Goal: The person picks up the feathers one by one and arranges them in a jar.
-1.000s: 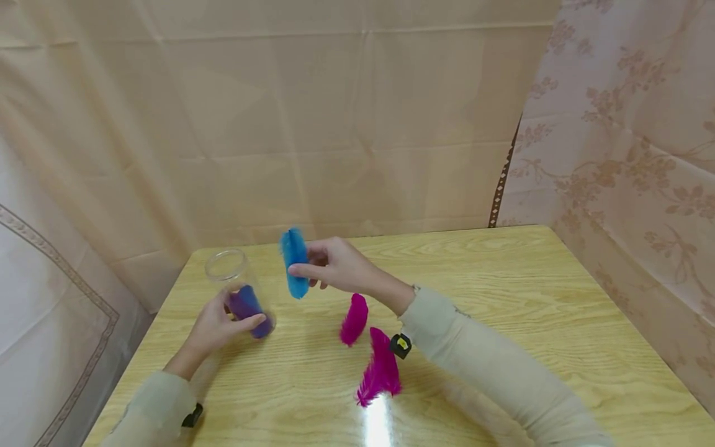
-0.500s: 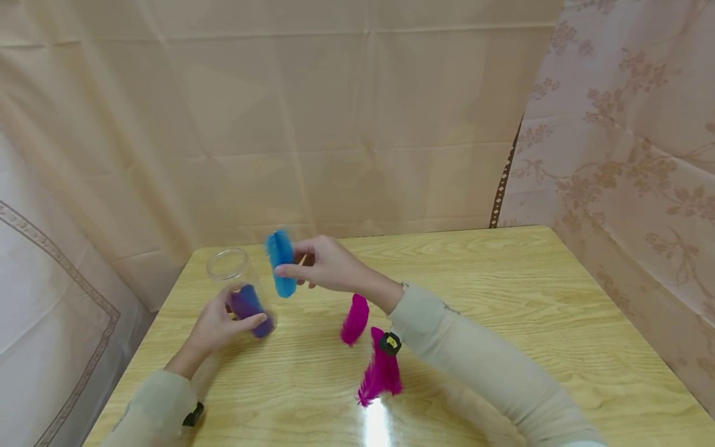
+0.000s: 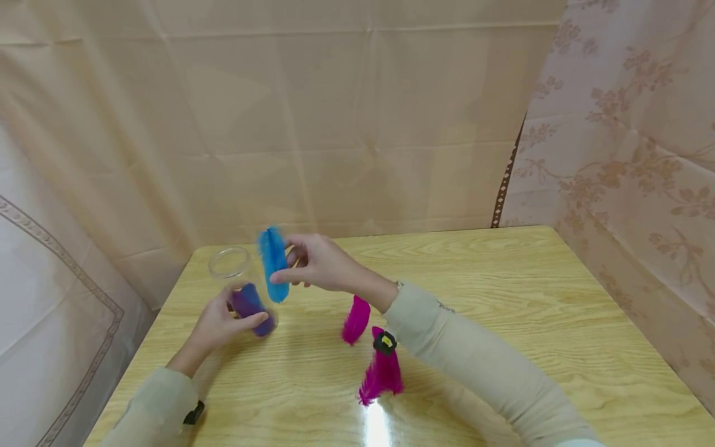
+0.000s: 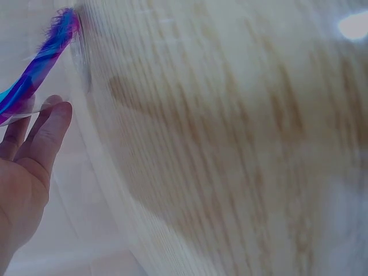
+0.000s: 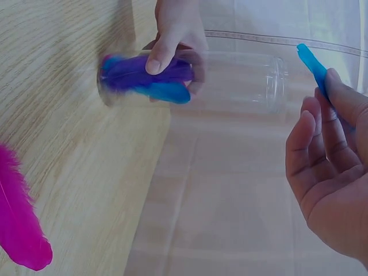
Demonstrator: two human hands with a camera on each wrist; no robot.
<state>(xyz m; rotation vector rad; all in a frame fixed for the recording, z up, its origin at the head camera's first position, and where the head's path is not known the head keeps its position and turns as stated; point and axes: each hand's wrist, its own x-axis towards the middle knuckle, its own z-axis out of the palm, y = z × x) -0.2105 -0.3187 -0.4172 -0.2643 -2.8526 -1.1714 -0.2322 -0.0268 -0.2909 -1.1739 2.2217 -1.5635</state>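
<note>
A tall clear jar (image 5: pixel 236 77) stands at the table's left with its mouth up. Purple feathers (image 5: pixel 132 72) and a blue feather (image 5: pixel 172 92) lie inside its lower part. My left hand (image 3: pixel 218 324) grips the jar round its lower body, thumb in front. Just right of the jar's upper part, my right hand (image 3: pixel 324 264) pinches another blue feather (image 3: pixel 274 264) between thumb and fingers. That feather is held nearly upright, apart from the rim. Magenta feathers (image 3: pixel 355 320) lie on the table below my right forearm, with more magenta feathers (image 3: pixel 385 375) nearer me.
The wood-grain table (image 3: pixel 475 267) extends to the right of the feathers. A beige cloth (image 3: pixel 335 124) hangs behind its far edge, and patterned cloth (image 3: pixel 625 155) hangs on the right. A small black piece (image 3: pixel 385 342) beneath my right sleeve partly covers the magenta feathers.
My right hand has moved left with the blue feather, closer to the jar. The left hand keeps its grip on the jar, and the magenta feathers lie where they were.
</note>
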